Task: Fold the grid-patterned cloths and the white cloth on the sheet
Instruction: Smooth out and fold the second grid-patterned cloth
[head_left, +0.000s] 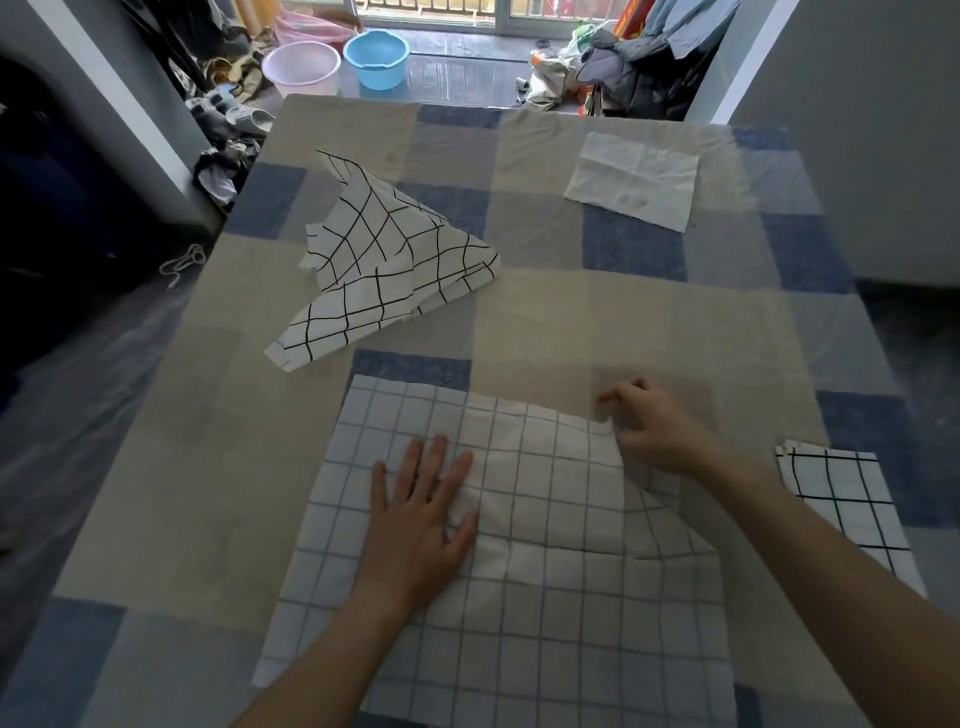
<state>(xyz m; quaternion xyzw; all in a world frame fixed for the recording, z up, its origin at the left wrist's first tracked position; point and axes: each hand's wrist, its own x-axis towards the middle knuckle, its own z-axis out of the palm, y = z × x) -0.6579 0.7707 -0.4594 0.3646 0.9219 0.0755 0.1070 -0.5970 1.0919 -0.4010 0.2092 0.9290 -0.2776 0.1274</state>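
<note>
A large white cloth with a thin grey grid (545, 597) lies spread on the checked sheet (545, 322) in front of me. My left hand (423, 512) presses flat on its middle, fingers straight. My right hand (657, 428) pinches the cloth's far right edge, where a fold is raised. A crumpled cloth with a black grid (384, 254) lies farther back on the left. The white cloth (634, 179) lies flat at the far right. A folded black-grid cloth (847, 506) sits at the right edge, beside my right forearm.
The sheet covers a table whose far edge borders a floor with a blue basin (376, 57) and a pale pink basin (301, 67). Clothes are piled at the back right (623, 67). Shoes and clutter lie at the back left (234, 114).
</note>
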